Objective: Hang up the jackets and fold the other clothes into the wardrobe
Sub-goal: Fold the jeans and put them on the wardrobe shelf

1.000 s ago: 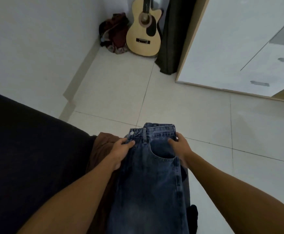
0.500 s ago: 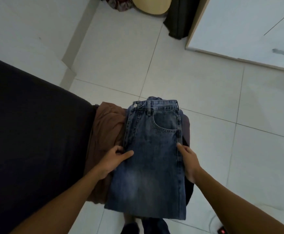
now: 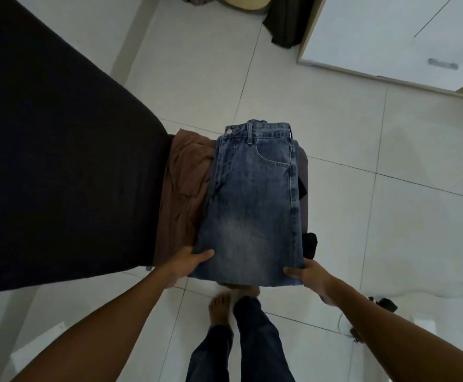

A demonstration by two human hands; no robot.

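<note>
Folded blue jeans (image 3: 252, 205) lie flat, waistband away from me, on top of a small pile of clothes. A brown garment (image 3: 183, 183) sticks out under them on the left and dark cloth (image 3: 303, 172) shows at the right. My left hand (image 3: 189, 261) grips the near left corner of the jeans, thumb on top. At the near right corner my right hand (image 3: 307, 274) holds the fold, thumb on the denim. The white wardrobe (image 3: 390, 40) stands at the far right.
A black-covered bed (image 3: 59, 161) fills the left side. Pale floor tiles (image 3: 376, 216) spread ahead and right. A guitar base (image 3: 242, 1) and a dark curtain (image 3: 288, 20) are at the top. My own feet (image 3: 220, 307) stand below the pile; a cable and plug (image 3: 382, 304) lie right.
Both hands slid from the waistband down the sides of the jeans to the near folded edge. My view tilted downward, so my feet now show.
</note>
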